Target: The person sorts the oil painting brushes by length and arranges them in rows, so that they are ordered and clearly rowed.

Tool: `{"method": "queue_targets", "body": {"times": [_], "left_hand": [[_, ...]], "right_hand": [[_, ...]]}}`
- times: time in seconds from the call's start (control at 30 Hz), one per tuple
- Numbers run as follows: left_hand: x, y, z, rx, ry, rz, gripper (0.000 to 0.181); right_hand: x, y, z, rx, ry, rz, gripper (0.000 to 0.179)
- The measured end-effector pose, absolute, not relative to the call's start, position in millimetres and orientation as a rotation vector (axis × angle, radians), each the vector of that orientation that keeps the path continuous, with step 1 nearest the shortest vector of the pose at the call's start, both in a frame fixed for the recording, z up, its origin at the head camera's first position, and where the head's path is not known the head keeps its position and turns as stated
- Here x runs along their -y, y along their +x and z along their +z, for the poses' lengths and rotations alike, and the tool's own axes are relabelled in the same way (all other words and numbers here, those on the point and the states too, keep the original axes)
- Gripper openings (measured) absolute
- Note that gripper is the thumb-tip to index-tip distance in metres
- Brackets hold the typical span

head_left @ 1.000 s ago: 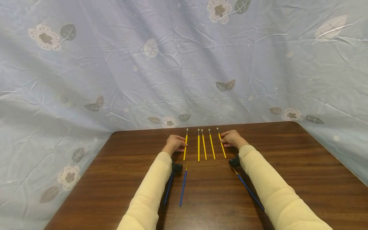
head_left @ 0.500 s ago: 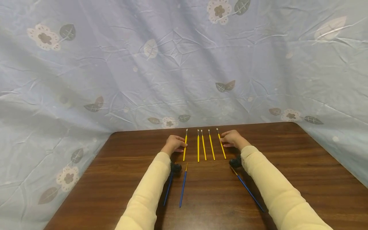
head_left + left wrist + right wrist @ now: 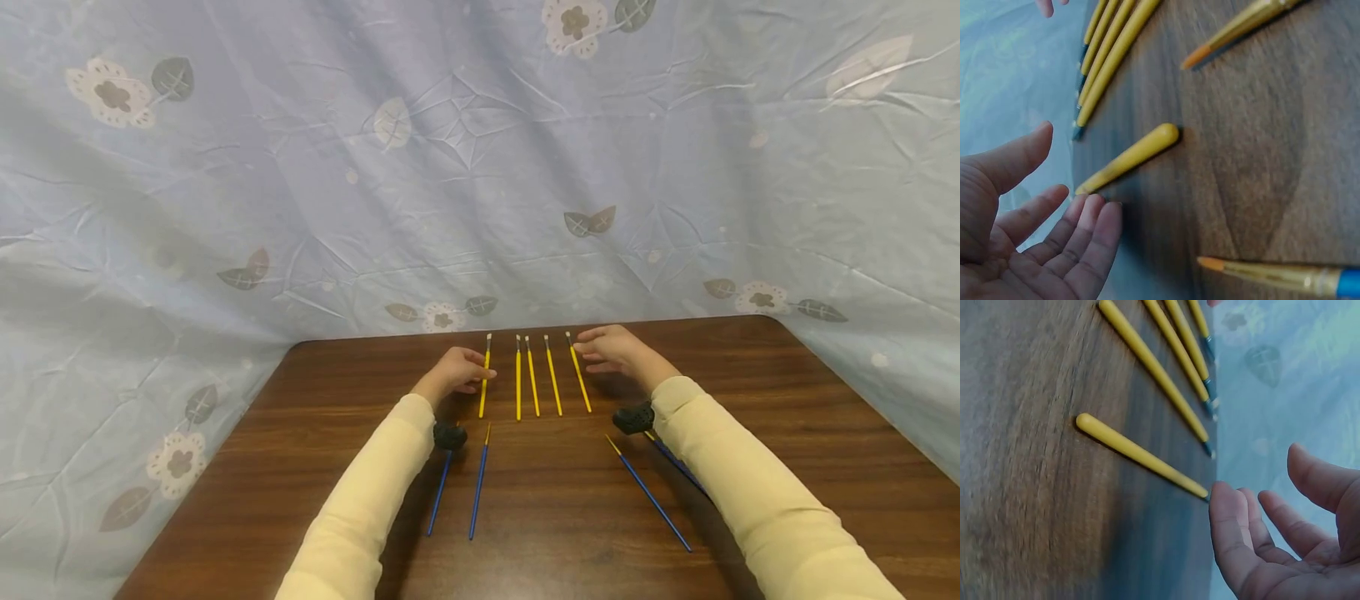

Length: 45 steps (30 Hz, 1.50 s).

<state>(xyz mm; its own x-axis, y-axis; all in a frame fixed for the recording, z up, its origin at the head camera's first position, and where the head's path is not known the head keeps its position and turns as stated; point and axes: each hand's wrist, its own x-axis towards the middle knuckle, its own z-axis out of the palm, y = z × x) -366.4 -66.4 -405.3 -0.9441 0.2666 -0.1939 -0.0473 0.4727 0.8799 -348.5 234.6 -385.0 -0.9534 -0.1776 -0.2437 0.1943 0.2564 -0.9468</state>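
Several yellow-handled paintbrushes lie apart in a row near the table's far edge, white bristles pointing away. At the row's left end my left hand (image 3: 456, 371) hovers by the leftmost yellow paintbrush (image 3: 483, 396); in the left wrist view its thumb and fingers (image 3: 1100, 225) are spread, fingertips right at that handle. Opposite it, my right hand (image 3: 618, 350) is just beside the rightmost yellow paintbrush (image 3: 581, 385). The right wrist view has that hand's thumb well apart from its fingers (image 3: 1229, 519), nothing between them, fingertips close to the brush's ferrule end.
Nearer me on the brown wooden table (image 3: 555, 517) lie thin blue paintbrushes: a left pair, with one blue paintbrush (image 3: 478, 492) fully visible, and a right pair, with another blue paintbrush (image 3: 654, 502) beside the right sleeve (image 3: 750, 483). A pale floral curtain (image 3: 465, 208) hangs behind.
Both hands have loosened from the outer yellow brushes. The right hand has risen and shifted right, and the left forearm slightly left. A second blue brush now shows beside the right sleeve.
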Motion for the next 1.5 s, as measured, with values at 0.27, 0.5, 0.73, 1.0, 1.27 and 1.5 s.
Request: {"method": "queue_targets", "body": {"times": [0.27,0.5,0.73,1.0,1.27,1.5], "left_hand": [[72,-361,-395,-2.414,0.229,1.453,0.055],[81,-339,-397,-2.429,0.278,1.462,0.053],[88,-299,-397,-2.417,0.387,1.469,0.051],[94,-260,-399,-2.382,0.449,1.548,0.047],[97,-234,-404,-2.369,0.500,1.602,0.043],[111,-215,-407,-2.365,0.482,1.656,0.041]], "right_hand": [[-237,-334,-374,-2.210,-0.059,-1.755,0.055],[-238,-306,-369,-2.229,-0.135,-1.743,0.053],[-238,-271,-369,-2.286,-0.167,-1.788,0.053],[-239,-238,-375,-2.328,-0.149,-1.832,0.052],[-243,-211,-387,-2.371,-0.169,-1.833,0.051],[-248,-186,-395,-2.406,-0.187,-1.786,0.053]]}}
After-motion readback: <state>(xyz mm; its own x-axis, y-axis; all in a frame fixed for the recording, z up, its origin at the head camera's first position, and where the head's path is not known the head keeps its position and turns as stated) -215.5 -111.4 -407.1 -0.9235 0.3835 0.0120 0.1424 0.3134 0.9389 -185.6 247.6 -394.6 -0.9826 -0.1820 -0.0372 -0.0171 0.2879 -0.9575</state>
